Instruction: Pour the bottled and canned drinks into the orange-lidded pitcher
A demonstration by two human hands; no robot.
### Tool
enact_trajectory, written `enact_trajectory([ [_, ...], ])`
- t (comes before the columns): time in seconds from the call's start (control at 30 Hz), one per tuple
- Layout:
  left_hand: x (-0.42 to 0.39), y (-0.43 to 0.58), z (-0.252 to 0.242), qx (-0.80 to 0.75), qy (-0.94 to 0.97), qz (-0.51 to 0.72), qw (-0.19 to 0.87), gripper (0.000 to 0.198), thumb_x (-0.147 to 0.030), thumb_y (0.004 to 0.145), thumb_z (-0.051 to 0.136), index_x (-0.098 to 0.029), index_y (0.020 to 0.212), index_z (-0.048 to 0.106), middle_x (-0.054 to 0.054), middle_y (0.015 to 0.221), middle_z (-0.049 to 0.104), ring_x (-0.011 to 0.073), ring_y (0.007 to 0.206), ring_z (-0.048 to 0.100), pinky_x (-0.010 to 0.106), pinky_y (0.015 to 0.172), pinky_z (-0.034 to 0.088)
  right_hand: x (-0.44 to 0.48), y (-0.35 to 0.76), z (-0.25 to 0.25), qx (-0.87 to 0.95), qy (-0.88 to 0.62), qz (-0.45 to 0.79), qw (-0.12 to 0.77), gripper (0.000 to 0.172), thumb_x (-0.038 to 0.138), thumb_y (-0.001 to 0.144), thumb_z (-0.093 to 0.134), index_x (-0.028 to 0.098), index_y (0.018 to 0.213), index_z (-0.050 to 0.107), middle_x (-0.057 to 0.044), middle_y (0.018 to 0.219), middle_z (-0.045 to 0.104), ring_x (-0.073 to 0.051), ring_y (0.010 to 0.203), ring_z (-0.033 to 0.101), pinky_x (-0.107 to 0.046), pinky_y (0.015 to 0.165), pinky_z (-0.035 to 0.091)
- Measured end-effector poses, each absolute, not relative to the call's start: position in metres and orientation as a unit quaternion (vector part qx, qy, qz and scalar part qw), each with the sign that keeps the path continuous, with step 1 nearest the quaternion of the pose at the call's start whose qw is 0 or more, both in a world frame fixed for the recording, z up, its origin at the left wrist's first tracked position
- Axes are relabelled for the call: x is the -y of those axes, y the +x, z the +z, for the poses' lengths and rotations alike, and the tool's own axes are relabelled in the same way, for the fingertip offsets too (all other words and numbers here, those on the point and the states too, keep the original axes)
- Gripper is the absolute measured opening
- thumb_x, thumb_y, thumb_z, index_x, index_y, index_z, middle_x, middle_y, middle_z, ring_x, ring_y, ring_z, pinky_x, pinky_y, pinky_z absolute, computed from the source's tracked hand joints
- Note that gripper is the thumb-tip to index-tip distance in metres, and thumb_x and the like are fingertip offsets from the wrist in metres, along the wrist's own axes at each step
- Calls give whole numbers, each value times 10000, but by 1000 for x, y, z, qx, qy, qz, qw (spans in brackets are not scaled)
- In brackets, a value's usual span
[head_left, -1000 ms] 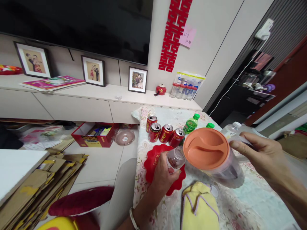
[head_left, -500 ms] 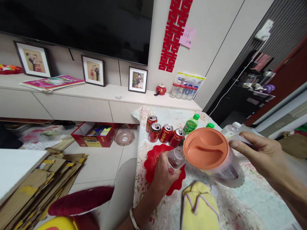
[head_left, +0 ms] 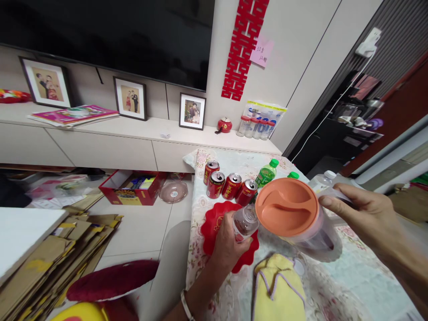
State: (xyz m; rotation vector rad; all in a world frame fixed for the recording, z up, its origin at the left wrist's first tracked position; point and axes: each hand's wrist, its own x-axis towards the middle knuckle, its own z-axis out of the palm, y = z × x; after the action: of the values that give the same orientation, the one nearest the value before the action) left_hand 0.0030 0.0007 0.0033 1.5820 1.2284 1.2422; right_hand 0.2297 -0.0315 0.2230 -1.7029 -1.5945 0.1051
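Note:
My left hand (head_left: 227,247) is closed around a clear bottle (head_left: 246,219), held over a red scalloped tray (head_left: 212,223). The bottle's open mouth leans toward a see-through pitcher (head_left: 317,243) with an orange lid (head_left: 287,207). By its handle, my right hand (head_left: 361,207) grips this pitcher, tipped toward the bottle. The pitcher's edge is at the bottle's mouth; whether they touch I cannot tell. Just behind stand several red drink cans (head_left: 232,186) with opened tops. A folded yellow cloth (head_left: 279,285) with purple trim lies in front of the pitcher.
Green-capped bottles (head_left: 267,171) and a white-capped clear bottle (head_left: 323,180) stand behind the pitcher on the flowered tablecloth (head_left: 203,290). A low cabinet (head_left: 127,142) runs along the wall. On the floor at left are a red box (head_left: 130,196) and flattened cardboard (head_left: 50,254).
Almost nothing differs. Both hands, the bottle and the tipped pitcher keep nearly the same places.

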Motion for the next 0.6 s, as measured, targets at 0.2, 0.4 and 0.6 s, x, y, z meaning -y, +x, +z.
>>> enact_trajectory([
  [0.2, -1, 4, 1, -473, 620, 498, 380, 640, -210, 610, 739, -297, 1196, 498, 106, 1148, 717, 357, 1083, 726, 493, 926, 601, 31, 230, 223, 629, -670, 46, 391, 576, 740, 657, 762, 219, 506, 568, 7, 575, 411, -153, 559, 374, -275, 512, 300],
  [0.4, -1, 3, 0, -465, 620, 509, 374, 635, -187, 617, 742, -271, 1201, 508, 115, 1134, 721, 349, 1069, 725, 480, 917, 602, 32, 232, 222, 630, -673, 43, 385, 570, 726, 672, 758, 216, 511, 561, 3, 587, 424, -158, 570, 387, -276, 517, 308],
  [0.6, -1, 3, 0, -460, 621, 512, 374, 651, -182, 616, 741, -286, 1213, 505, 107, 1151, 724, 348, 1082, 729, 482, 919, 608, 31, 227, 225, 644, -662, 33, 383, 612, 751, 674, 743, 215, 491, 509, 12, 552, 387, -144, 532, 369, -265, 485, 294],
])
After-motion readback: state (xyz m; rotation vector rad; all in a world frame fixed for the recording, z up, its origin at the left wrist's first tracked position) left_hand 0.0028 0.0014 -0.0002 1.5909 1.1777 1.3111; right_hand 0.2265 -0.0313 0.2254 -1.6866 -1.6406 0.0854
